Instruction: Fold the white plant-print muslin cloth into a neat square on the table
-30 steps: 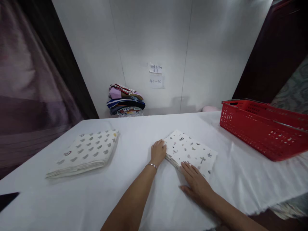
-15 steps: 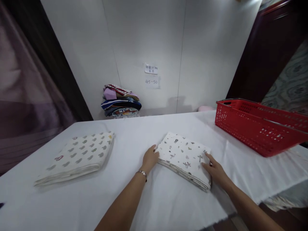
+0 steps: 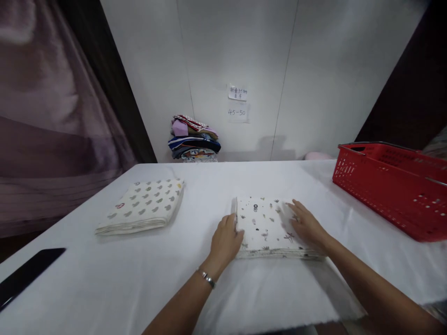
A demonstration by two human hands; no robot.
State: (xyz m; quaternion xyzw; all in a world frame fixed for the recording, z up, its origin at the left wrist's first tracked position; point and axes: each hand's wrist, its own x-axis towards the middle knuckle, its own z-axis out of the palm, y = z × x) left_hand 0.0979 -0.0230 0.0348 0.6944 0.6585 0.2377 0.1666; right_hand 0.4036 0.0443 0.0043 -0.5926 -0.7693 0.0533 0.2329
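A folded cloth with small grey prints (image 3: 265,225) lies flat on the white-covered counter (image 3: 195,288), near its front edge and a little right of centre. The left hand (image 3: 225,239) rests against the cloth's left edge, fingers loosely curled along the folded side, a bracelet (image 3: 207,278) at the wrist. The right hand (image 3: 307,225) lies palm down on the cloth's right part, fingers spread flat, gripping nothing. Well apart to the left lies a second folded cloth with grey spots (image 3: 143,207). A red basket (image 3: 387,188) stands at the counter's right side. Behind the counter, by the wall, sits a stack of coloured fabrics (image 3: 193,139), and two paper notes (image 3: 237,102) hang on the wall
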